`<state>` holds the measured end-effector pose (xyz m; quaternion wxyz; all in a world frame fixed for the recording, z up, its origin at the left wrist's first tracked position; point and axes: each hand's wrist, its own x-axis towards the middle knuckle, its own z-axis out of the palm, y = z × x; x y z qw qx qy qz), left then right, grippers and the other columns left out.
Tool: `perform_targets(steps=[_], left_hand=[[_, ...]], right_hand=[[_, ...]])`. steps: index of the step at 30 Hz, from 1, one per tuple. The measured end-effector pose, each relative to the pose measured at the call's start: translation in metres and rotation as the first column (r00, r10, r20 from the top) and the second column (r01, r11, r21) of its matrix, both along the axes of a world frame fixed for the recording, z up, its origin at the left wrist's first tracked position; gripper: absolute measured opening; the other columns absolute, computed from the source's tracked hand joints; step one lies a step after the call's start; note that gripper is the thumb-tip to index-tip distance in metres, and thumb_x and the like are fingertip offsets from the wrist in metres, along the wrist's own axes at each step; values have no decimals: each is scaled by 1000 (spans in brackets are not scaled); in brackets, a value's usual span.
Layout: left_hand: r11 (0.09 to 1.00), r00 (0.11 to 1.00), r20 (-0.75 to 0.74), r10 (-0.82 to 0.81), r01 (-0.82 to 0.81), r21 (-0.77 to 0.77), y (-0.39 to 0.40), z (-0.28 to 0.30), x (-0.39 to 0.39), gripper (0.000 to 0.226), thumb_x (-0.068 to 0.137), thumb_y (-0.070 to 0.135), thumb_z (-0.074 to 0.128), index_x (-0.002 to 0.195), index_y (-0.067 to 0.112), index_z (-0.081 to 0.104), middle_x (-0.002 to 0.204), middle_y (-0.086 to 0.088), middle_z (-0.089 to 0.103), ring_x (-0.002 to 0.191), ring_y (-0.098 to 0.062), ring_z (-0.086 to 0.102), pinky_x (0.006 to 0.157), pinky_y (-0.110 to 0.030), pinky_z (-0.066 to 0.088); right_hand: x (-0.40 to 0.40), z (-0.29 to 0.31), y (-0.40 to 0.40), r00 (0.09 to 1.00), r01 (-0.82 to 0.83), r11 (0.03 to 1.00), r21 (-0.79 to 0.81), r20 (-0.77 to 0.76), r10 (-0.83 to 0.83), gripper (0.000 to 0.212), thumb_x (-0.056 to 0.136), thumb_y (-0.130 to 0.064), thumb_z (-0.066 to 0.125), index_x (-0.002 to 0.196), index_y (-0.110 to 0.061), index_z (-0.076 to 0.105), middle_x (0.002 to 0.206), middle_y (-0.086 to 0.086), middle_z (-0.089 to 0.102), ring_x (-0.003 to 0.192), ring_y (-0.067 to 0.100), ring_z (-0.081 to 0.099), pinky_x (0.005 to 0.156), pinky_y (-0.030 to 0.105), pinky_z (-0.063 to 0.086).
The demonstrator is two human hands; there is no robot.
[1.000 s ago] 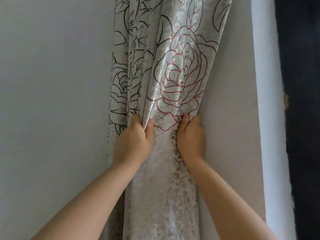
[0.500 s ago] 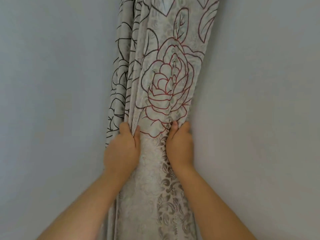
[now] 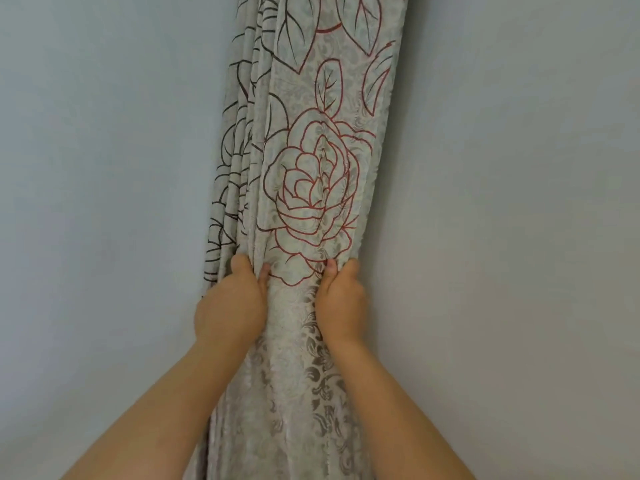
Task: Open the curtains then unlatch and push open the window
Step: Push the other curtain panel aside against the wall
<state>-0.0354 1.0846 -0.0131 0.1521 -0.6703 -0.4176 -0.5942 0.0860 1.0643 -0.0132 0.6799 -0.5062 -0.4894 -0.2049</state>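
So the biggest thing in view is just plain grey wall [image 3: 104, 168], filling both sides of the shot, and it looks like two wall faces meeting in a corner somewhere behind the fabric. Down the middle hangs the curtain [image 3: 311, 98], bunched up into a narrow column of vertical folds right there in the corner. It's a pale, slightly shiny cloth, with a big rose outlined in red on the front fold, dark-outlined leaves and petals on the pleats to the left, and a greyish damask pattern on the lower part. Both bare forearms come up from the bottom edge of the frame. The left hand [image 3: 230, 306] is closed round the left side of the bundle, thumb pressed into the front of the cloth and fingers wrapped behind the pleats. The right hand [image 3: 341, 303] pinches the right edge just under the rose, thumb in front, fingers tucked behind. The two hands sit at about the same height, with a strip of curtain between them.
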Motion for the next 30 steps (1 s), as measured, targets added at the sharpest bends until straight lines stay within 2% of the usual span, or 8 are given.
perform_targets(steps=[3, 7, 11, 14, 19, 22, 26, 30], left_hand=[[998, 999, -23, -48, 48, -29, -17, -4, 3, 27, 91, 38, 26, 79, 15, 23, 51, 1, 36, 45, -21, 38, 43, -30, 26], [994, 995, -14, -97, 96, -51, -44, 4, 3, 30, 89, 41, 34, 80, 12, 29, 54, -2, 42, 49, -24, 43, 47, -33, 34], [973, 966, 142, -215, 201, 110, -79, 33, 6, 32, 85, 37, 50, 90, 9, 37, 73, -2, 46, 66, -22, 44, 49, -30, 28], [960, 952, 176, -252, 222, 173, -101, 60, 19, 36, 85, 36, 51, 97, 6, 36, 79, -6, 46, 70, -23, 44, 57, -31, 31], [925, 912, 213, -351, 304, 228, -121, 87, 44, 32, 91, 22, 40, 113, 1, 30, 78, -3, 47, 67, -22, 43, 59, -27, 28], [926, 930, 164, -330, 286, 245, -117, 88, 50, 27, 93, 23, 35, 108, 1, 32, 61, 1, 42, 58, -24, 43, 55, -32, 30], [928, 968, 77, -240, 206, 309, -99, 86, 49, 34, 93, 32, 31, 104, -1, 33, 59, -7, 40, 57, -27, 41, 48, -33, 28], [954, 986, 54, -158, 138, 267, -75, 92, 42, 39, 92, 40, 28, 103, 3, 32, 62, -6, 38, 59, -26, 39, 52, -34, 29]], right_hand=[[7, -3, -16, 999, 4, 1000, -8, 46, -4, 29, 95, -25, 33, 99, 2, 41, 85, 27, 64, 72, 39, 59, 52, 32, 34], [15, 1, -39, 994, -49, 994, -96, 94, 58, 30, 96, -27, 29, 103, 0, 40, 91, 27, 63, 79, 39, 59, 59, 35, 42], [29, 18, -66, 966, -170, 955, -244, 151, 211, 35, 94, -34, 33, 108, -4, 44, 105, 20, 61, 94, 35, 57, 74, 36, 45], [39, 43, -91, 957, -226, 965, -130, 155, 245, 41, 92, -40, 38, 116, -7, 43, 115, 15, 59, 101, 30, 55, 82, 32, 45], [55, 103, -129, 976, -215, 966, 143, 55, 209, 34, 92, -33, 43, 111, -4, 44, 111, 12, 57, 95, 20, 52, 68, 16, 34], [57, 123, -137, 990, -142, 971, 191, 27, 140, 32, 95, -30, 36, 107, -1, 43, 111, 17, 57, 94, 24, 52, 66, 22, 35], [51, 119, -119, 991, 1, 970, 242, 130, -34, 30, 97, -25, 27, 103, 0, 42, 97, 25, 62, 84, 37, 58, 68, 41, 46], [46, 117, -81, 991, 84, 963, 256, 79, -107, 29, 97, -23, 27, 102, 1, 43, 93, 27, 64, 81, 40, 59, 60, 38, 41]])
